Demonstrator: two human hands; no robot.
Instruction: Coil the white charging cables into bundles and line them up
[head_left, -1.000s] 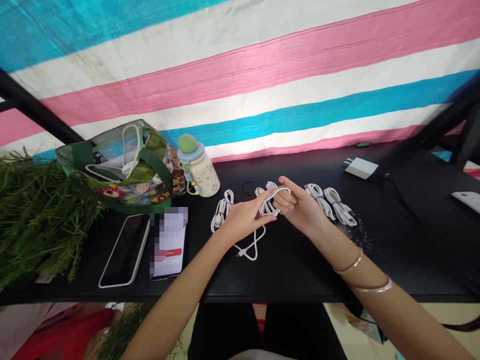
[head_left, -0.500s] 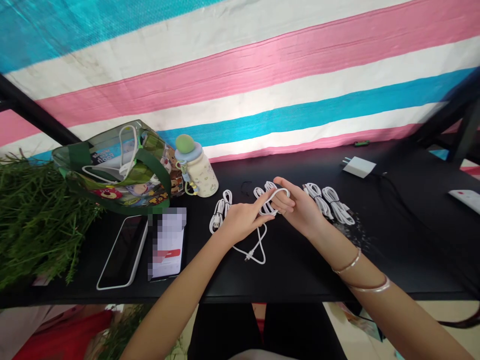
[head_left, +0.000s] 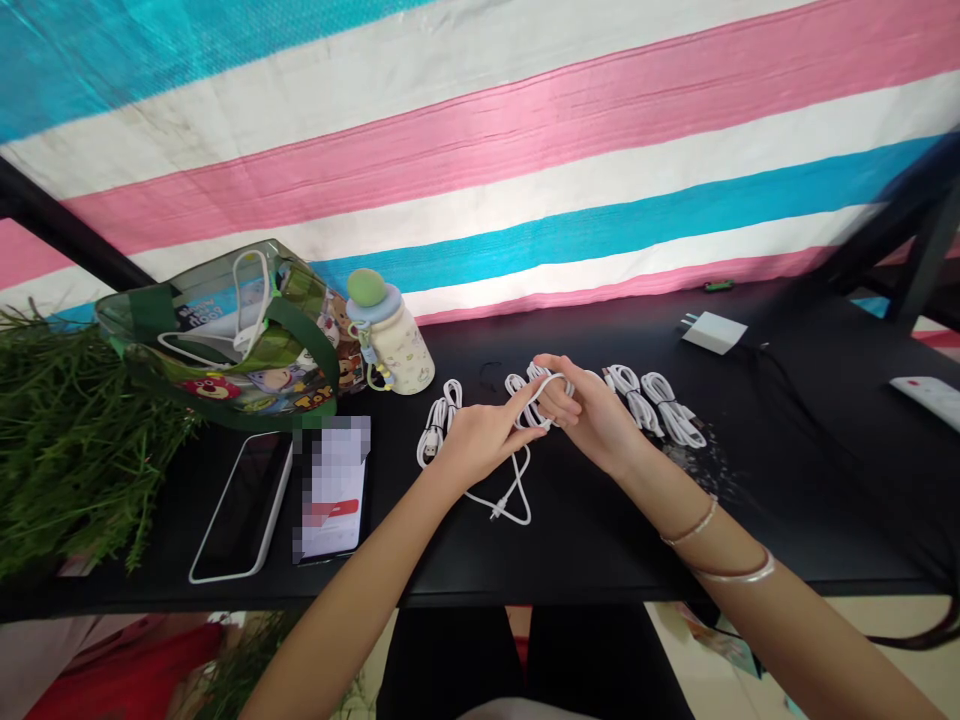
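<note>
My left hand (head_left: 484,445) and my right hand (head_left: 592,415) meet above the black table (head_left: 600,540), both pinching a white USB cable (head_left: 517,500). Its loop wraps around my right fingers, and its lower length hangs onto the table with a small connector showing. Beside my left hand lies a coiled white cable bundle (head_left: 436,425). Two similar bundles (head_left: 634,400) lie to the right of my right hand, with another (head_left: 673,410) beyond. Behind my hands, more coiled white cable (head_left: 521,385) is partly hidden.
On the left stand a clear green-trimmed tote bag (head_left: 225,335) and a cream bottle with a green top (head_left: 390,345). Two phones (head_left: 244,505) (head_left: 330,490) lie near a green plant bundle (head_left: 75,450). A white charger (head_left: 714,333) sits back right.
My right hand has moved slightly left and closed further around the cable loop, bringing my hands closer. The whole scene has shifted slightly in view.
</note>
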